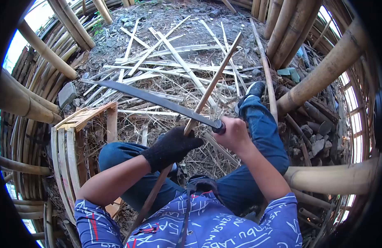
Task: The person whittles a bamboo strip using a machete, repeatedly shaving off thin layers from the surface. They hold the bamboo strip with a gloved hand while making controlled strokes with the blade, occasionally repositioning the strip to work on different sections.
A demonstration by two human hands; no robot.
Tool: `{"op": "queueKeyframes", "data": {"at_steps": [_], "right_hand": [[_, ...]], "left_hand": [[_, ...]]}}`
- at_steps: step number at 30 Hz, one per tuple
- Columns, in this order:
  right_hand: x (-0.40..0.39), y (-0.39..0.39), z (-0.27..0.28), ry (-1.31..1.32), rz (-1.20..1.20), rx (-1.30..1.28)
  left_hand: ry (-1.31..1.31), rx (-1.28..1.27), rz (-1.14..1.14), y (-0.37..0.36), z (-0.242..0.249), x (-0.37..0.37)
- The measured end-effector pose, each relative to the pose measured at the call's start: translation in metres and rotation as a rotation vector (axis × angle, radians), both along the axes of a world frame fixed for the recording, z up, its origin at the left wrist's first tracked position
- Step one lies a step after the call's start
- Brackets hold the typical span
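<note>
My left hand, in a black glove, grips a long thin bamboo strip that runs from under my arm up and away over the ground. My right hand, bare, holds the handle of a long dark blade. The blade reaches out to the left and lies across the strip just above my gloved hand. I am sitting, with my blue-jeaned legs stretched forward and a dark shoe at the far end.
Many split pale bamboo strips lie scattered on the dirt ahead. A small wooden frame stands at my left. Thick bamboo poles and stacked canes ring the spot. Stones lie left and right.
</note>
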State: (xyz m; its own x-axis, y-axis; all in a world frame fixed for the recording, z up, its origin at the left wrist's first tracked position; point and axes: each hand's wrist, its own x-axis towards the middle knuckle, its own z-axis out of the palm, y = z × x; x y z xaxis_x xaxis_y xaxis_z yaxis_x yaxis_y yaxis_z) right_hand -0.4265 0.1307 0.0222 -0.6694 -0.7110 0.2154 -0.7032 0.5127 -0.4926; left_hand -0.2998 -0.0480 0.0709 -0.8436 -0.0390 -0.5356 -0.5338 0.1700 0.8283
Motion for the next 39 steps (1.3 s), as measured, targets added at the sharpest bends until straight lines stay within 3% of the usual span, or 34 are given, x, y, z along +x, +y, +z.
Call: {"op": "queueKeyframes", "data": {"at_steps": [2,7,9,11,13,14,20,23,24,25,27,29,32,35,37,39], "right_hand": [[-0.017,-0.005,-0.012,0.139,0.044,-0.071],[-0.085,-0.008,-0.027,0.345,0.025,-0.040],[-0.110,-0.007,-0.031,0.412,-0.008,-0.032],[-0.125,-0.007,-0.033,0.410,-0.010,-0.027],[-0.135,-0.003,-0.035,0.415,-0.006,-0.021],[-0.140,-0.003,-0.036,0.424,-0.024,-0.035],[-0.149,0.012,-0.037,0.436,-0.013,-0.019],[-0.127,0.021,-0.032,0.397,0.084,-0.074],[-0.128,0.027,-0.035,0.363,0.116,-0.069],[-0.135,0.032,-0.040,0.357,0.111,-0.074],[-0.157,0.043,-0.057,0.367,-0.109,-0.003],[-0.166,0.044,-0.059,0.290,-0.305,0.050],[-0.137,0.039,-0.057,0.215,-0.097,-0.131],[-0.126,0.028,-0.048,0.189,0.040,-0.095],[-0.142,0.028,-0.074,0.210,-0.011,-0.050],[-0.154,0.026,-0.082,0.178,-0.238,0.052]], "left_hand": [[0.145,-0.104,-0.008,-0.001,-0.005,-0.013],[0.206,-0.156,-0.052,0.002,-0.025,-0.048],[0.824,-0.785,-0.418,0.003,-0.036,-0.064],[0.717,-0.634,-0.340,0.008,-0.036,-0.078],[0.260,-0.411,-0.224,0.011,-0.031,-0.094],[0.462,-0.527,-0.342,0.011,-0.038,-0.095],[0.439,-0.422,-0.196,0.025,-0.047,-0.110],[0.508,-0.455,-0.276,0.029,-0.050,-0.106],[0.768,-0.727,-0.415,0.033,-0.050,-0.103],[0.762,-0.730,-0.423,0.037,-0.049,-0.101],[0.144,-0.228,0.008,0.049,-0.023,-0.097],[0.134,-0.227,0.017,0.050,-0.017,-0.095],[0.099,-0.221,0.024,0.049,-0.002,-0.095],[0.088,-0.328,0.043,0.050,-0.017,-0.087],[0.159,-0.372,0.006,0.053,-0.032,-0.073],[0.062,-0.401,-0.004,0.053,-0.032,-0.070]]}}
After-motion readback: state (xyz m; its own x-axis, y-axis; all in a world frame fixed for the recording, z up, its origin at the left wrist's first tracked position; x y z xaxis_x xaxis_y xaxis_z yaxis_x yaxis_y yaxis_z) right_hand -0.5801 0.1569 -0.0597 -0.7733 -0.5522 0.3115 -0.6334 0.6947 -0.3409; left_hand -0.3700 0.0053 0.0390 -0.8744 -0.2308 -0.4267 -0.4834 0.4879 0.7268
